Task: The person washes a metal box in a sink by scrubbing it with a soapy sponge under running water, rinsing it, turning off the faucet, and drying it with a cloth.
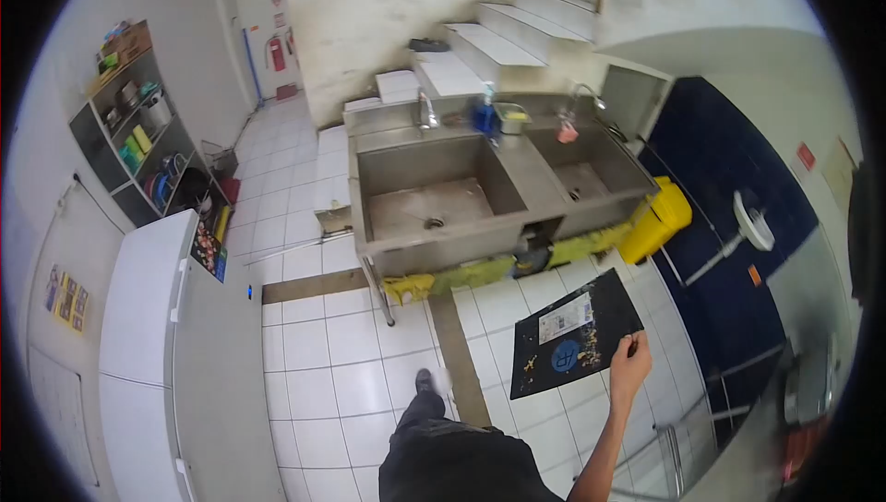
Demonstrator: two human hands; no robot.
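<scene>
My right hand [630, 370] is closed around the near right corner of a flat black board [609, 304]. The board is tilted above the tiled floor, with a white printed label, a round blue logo and scattered yellowish bits on its face. I cannot tell whether it is a tray or a mat. In front of it stands a steel double sink [526, 165], with the board apart from it. My left hand is out of view.
A yellow bin [660, 221] stands right of the sink. On the left are a white fridge [148, 317] and a loaded shelf [138, 124]. White steps [494, 45] rise behind the sink. A small washbasin [754, 225] hangs on the blue-tiled wall.
</scene>
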